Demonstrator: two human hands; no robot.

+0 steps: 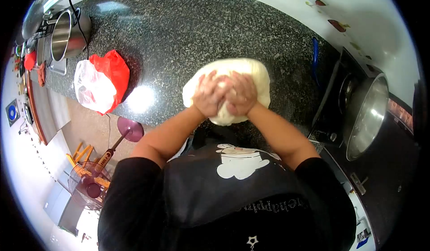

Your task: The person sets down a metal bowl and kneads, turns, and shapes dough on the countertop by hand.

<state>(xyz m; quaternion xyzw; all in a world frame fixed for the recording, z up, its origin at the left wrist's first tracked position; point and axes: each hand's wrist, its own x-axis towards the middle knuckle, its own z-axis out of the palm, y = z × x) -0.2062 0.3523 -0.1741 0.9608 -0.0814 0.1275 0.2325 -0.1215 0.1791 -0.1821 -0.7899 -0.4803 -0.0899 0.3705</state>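
Note:
A large, pale lump of dough lies on the dark speckled countertop, close to its front edge. Both hands press down into it side by side, meeting near its middle. My left hand has its fingers bent over the dough. Beside it, my right hand grips the dough in the same way, its fingertips partly blurred. A fold of dough bulges toward me below the wrists.
A red and white plastic bag sits on the counter to the left, with a steel pot behind it. On the right, a wide metal bowl rests over a black stove. A blue object lies near the wall. A fan stands on the floor.

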